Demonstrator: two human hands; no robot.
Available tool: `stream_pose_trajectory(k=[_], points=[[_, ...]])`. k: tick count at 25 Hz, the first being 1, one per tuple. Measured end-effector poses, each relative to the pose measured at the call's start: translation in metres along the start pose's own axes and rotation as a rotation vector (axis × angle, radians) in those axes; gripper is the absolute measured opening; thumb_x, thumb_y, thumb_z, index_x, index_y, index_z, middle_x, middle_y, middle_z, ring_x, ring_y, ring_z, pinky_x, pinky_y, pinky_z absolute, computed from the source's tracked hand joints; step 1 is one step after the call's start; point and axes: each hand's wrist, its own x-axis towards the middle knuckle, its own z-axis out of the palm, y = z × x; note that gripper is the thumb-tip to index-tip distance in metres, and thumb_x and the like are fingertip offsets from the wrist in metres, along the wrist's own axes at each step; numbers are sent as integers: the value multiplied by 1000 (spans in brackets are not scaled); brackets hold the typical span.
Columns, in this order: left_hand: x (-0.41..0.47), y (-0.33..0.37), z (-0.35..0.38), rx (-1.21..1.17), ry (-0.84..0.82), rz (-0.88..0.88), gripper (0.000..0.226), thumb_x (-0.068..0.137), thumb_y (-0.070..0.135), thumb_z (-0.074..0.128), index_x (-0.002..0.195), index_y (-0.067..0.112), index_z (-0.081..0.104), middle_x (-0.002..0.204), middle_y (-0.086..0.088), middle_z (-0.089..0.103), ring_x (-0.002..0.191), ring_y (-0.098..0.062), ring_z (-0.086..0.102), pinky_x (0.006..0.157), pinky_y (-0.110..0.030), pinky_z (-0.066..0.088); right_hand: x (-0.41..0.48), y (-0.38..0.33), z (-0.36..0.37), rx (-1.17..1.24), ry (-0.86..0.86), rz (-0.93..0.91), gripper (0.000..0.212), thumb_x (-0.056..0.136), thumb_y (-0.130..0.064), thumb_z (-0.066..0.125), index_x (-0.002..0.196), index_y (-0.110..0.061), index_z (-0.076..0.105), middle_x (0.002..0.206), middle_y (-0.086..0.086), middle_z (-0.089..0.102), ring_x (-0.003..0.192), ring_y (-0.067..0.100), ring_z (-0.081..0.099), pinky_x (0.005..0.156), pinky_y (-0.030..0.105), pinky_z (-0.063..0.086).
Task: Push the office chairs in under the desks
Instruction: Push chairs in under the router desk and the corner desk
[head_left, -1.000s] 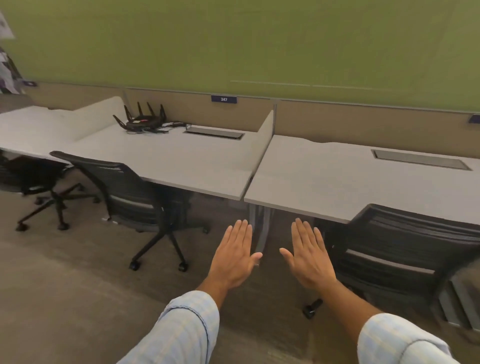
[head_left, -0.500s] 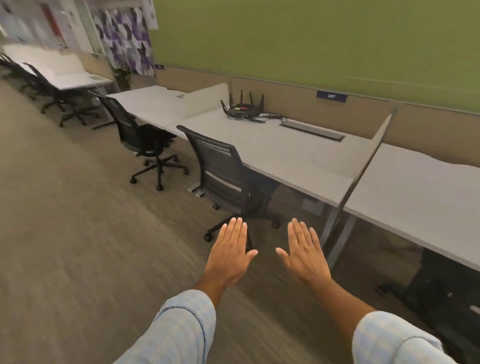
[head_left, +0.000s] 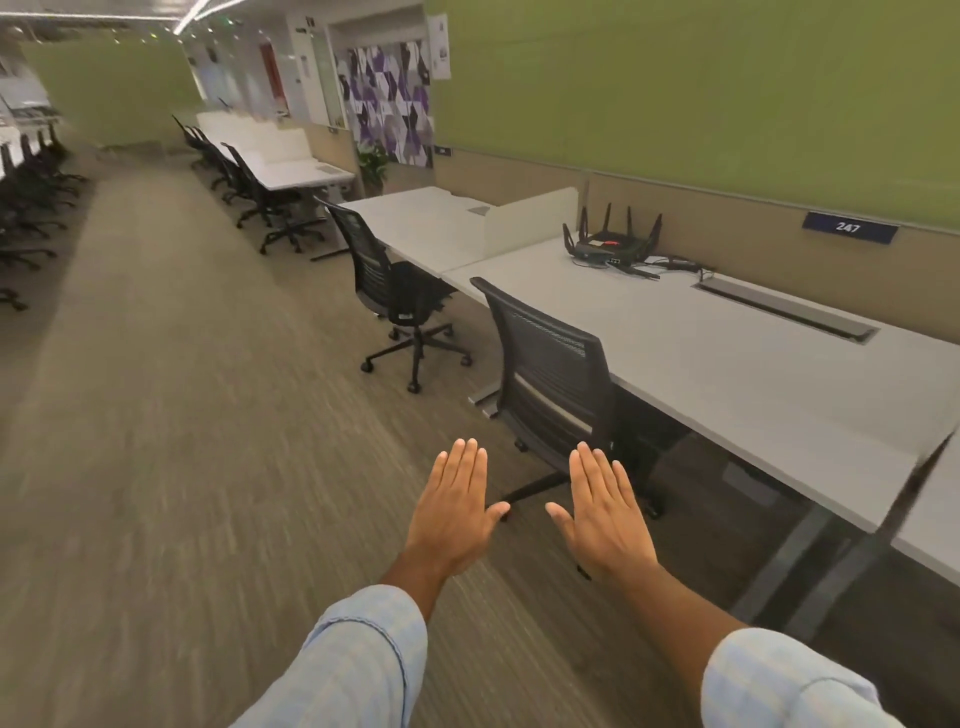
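Both hands are held out flat, palms down, fingers straight and together, gripping nothing: the left hand (head_left: 453, 512) and right hand (head_left: 605, 514) hover over the carpet, short of the nearest chair (head_left: 550, 382) and not touching it. That chair looks already tucked in, its backrest close against the edge of the desk (head_left: 737, 374) and its seat mostly hidden beneath the top. The next chair (head_left: 387, 291) down the row is the one I judge still to be done: it stands turned at an angle, its seat and wheeled base out on the carpet beside the far desk (head_left: 431, 228) rather than under it. Beyond it a further row of chairs (head_left: 249, 192) lines another desk; whether those are fully in is too small to tell. So the task seems partly finished, with at least one chair left. No containers show; the only loose item is a black router (head_left: 610, 244) with its cables on the near desk
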Motion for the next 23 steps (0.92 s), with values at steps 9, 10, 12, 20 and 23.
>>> stream_pose_trajectory(k=[9, 10, 12, 20, 23], points=[[143, -77, -1, 48, -10, -26, 85, 108, 64, 20, 167, 4, 1, 177, -18, -1, 164, -30, -9, 133, -49, 2, 169, 4, 21, 31, 43, -42, 86, 107, -71, 8, 168, -11, -4, 176, 10, -11, 158, 22, -26, 124, 41, -24], [155, -82, 1, 50, -12, -25, 85, 108, 64, 20, 167, 4, 1, 177, -18, 0, 164, -30, -9, 133, -49, 2, 182, 5, 23, 31, 41, -42, 86, 107, -71, 8, 168, -11, -4, 176, 10, -12, 157, 21, -27, 123, 41, -26], [179, -92, 2, 63, -14, -18, 86, 108, 65, 18, 167, 5, 0, 177, -18, -1, 164, -30, -9, 133, -50, 3, 206, 8, 25, 28, 56, -42, 86, 107, -71, 9, 168, -11, -3, 176, 11, -11, 158, 22, -25, 123, 40, -26], [295, -136, 22, 65, 7, 80, 87, 106, 67, 10, 166, 5, -2, 177, -17, -2, 164, -31, -9, 133, -50, 4, 300, 20, 43, 3, 116, 30, 86, 108, -69, 15, 168, -9, 3, 176, 12, -6, 160, 25, -17, 128, 42, -14], [351, -157, 33, 47, 4, 159, 88, 106, 68, 6, 166, 5, -1, 177, -18, -3, 163, -31, -9, 133, -50, 4, 335, 24, 48, -3, 133, 86, 85, 110, -66, 23, 168, -6, 7, 176, 15, 0, 162, 27, -9, 129, 42, -6]])
